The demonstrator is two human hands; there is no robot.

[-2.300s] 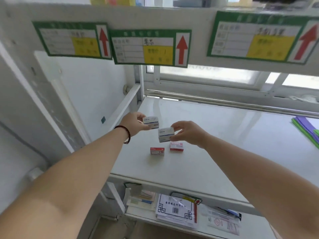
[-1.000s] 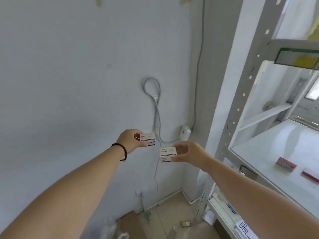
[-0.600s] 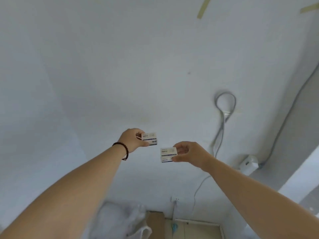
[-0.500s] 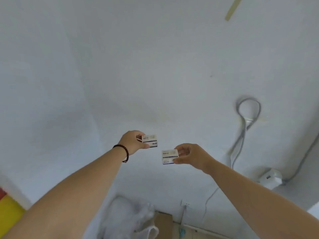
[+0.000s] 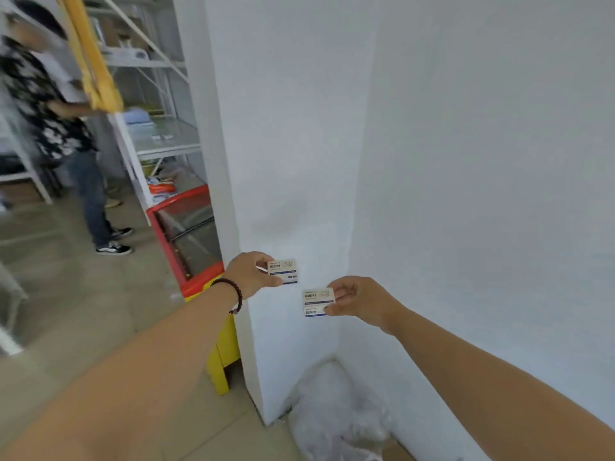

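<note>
My left hand (image 5: 248, 276), with a dark bead bracelet on its wrist, pinches a small white box with blue print (image 5: 283, 271) by its left end. My right hand (image 5: 361, 299) pinches a second small white box of the same kind (image 5: 316, 301) by its right end. Both boxes are held out at arm's length, side by side and a little apart, the right one slightly lower. Behind them is the corner of a white wall (image 5: 466, 161).
A red and yellow glass-topped cabinet (image 5: 186, 241) stands against the wall's left side. Another person (image 5: 56, 128) stands at the far left by metal shelving (image 5: 159, 104). A clear plastic bag (image 5: 336, 414) lies on the floor in the wall corner.
The view has swung left from the shelf with two red boxes, past the wall with a cable, to this corner. Both hands still hold their boxes the same way.
</note>
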